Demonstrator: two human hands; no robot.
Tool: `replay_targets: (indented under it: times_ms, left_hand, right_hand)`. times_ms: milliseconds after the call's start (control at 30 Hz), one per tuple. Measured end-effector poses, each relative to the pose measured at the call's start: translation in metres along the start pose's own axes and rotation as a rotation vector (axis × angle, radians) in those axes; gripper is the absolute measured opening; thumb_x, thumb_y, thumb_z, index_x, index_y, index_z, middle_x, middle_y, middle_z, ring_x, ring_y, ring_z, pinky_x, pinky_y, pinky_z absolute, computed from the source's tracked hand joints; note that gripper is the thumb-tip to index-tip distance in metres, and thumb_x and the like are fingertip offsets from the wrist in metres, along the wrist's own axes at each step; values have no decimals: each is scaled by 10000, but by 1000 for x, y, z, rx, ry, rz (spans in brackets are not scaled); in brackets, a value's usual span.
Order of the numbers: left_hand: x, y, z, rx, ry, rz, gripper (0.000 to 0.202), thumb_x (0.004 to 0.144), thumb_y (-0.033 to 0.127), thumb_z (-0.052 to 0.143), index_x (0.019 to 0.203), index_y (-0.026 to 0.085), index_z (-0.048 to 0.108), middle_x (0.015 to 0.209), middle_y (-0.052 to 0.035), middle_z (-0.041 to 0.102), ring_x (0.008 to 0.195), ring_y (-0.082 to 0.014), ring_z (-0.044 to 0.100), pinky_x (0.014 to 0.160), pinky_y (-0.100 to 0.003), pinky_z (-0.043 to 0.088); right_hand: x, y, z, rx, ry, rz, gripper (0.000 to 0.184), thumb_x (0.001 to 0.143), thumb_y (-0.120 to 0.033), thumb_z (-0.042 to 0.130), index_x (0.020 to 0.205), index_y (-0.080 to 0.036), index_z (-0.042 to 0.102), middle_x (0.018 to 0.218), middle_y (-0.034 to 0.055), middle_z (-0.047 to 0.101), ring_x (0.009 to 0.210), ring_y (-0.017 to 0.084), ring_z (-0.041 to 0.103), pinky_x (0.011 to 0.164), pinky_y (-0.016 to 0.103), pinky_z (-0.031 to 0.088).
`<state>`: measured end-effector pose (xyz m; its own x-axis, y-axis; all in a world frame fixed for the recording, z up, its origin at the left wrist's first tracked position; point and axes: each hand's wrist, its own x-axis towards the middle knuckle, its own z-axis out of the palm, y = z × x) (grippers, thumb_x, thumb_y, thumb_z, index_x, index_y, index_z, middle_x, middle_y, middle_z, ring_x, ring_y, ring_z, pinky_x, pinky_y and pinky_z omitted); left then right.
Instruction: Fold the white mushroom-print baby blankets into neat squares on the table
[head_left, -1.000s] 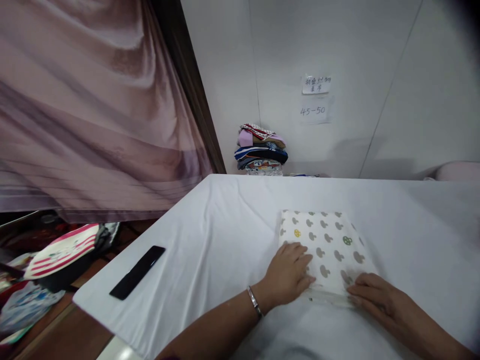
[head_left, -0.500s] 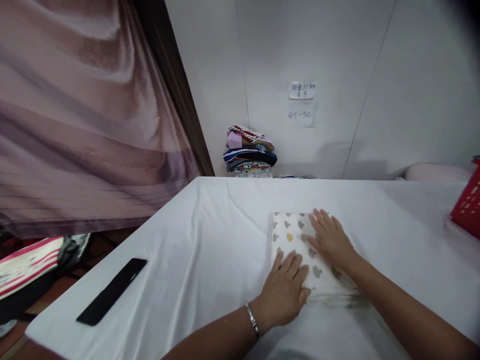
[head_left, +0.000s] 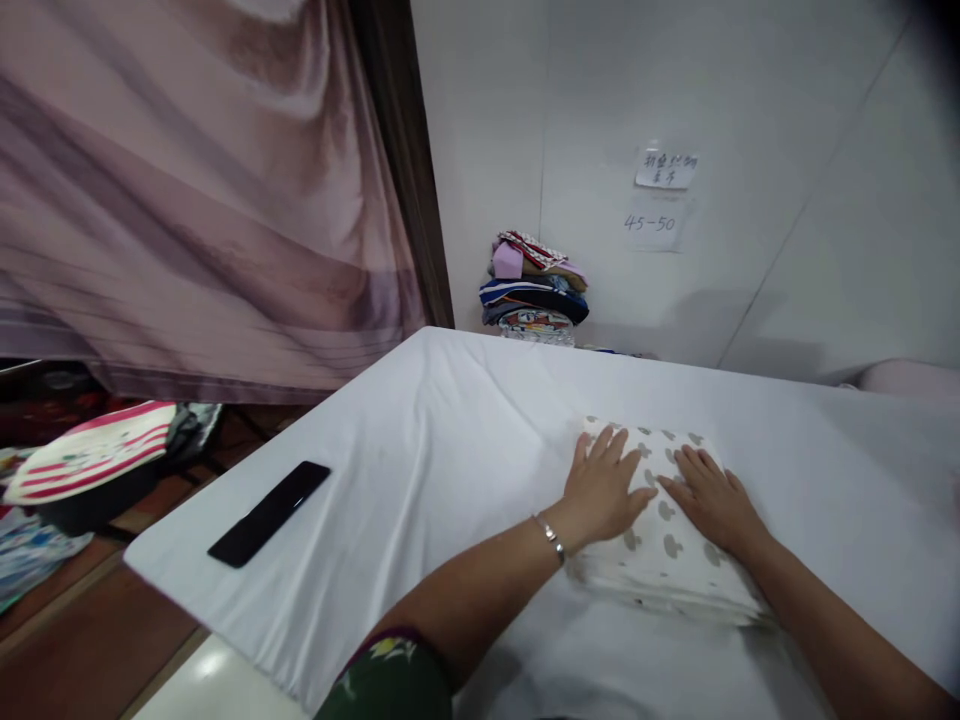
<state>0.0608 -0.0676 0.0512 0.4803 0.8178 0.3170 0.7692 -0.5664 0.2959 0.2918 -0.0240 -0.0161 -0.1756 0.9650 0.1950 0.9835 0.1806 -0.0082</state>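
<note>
A folded white cloth (head_left: 667, 575) with grey mouse-head shapes lies in several layers on the white-covered table (head_left: 360, 530). My left hand (head_left: 604, 490) rests flat on its left side, fingers spread and pointing away from me. On the right side of the cloth lies my right hand (head_left: 716, 500), also flat with its fingers apart. Both palms touch the top layer and hide parts of the pattern. The layered edge of the cloth faces me. A silver bracelet (head_left: 551, 538) circles my left wrist.
A black flat object (head_left: 270, 513) lies on the table's left. Behind the far edge rises a stack of folded fabrics (head_left: 534, 290) against the wall. A pink curtain (head_left: 225, 200) hangs at the left, above a red-striped cloth (head_left: 97, 450). Paper signs (head_left: 666, 170) are on the wall.
My left hand has slid away from me, up the left side of the cloth. My right hand stays on the right side. The view has turned left, and the red basket has left it.
</note>
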Motion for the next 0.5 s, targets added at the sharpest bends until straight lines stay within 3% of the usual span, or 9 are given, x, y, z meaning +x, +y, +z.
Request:
replay_targets:
  times_ms: [200,367,433,500]
  left_hand:
    - [8,-16,40,-50,-99,-103,587,870,523,306,1346,180,324,1470,-80,237,1371,-244,92,1092,-517,128]
    - [2,-18,39,-167,-23,-151,540,854,500,372,1310,210,372,1475,-66,226,1370,-242,110,1080,-505,192]
    - [-1,-19,37,-240,60,-247,559,859,478,378,1334,187,334,1488,-89,175,1371,-248,110,1074,-472,234]
    - [-5,-21,37,-327,116,-388,613,852,460,402,1371,168,255,1490,-116,148,1364,-257,148,1064,-444,272]
  right_hand:
    - [4,13,5,127,-39,-23,637,872,-532,245,1356,-140,378,1434,104,328,1331,278,232,1002,504,318]
    - [6,13,-2,308,-1,-34,600,853,-516,317,1290,-134,469,1405,121,377,1331,279,227,1041,479,285]
    - [-2,11,-9,406,25,50,621,835,-523,344,1301,-128,454,1429,120,335,1336,274,210,1050,446,287]
    - [-17,9,-17,487,35,221,702,811,-558,370,1362,-123,368,1447,125,297,1319,288,251,1029,424,330]
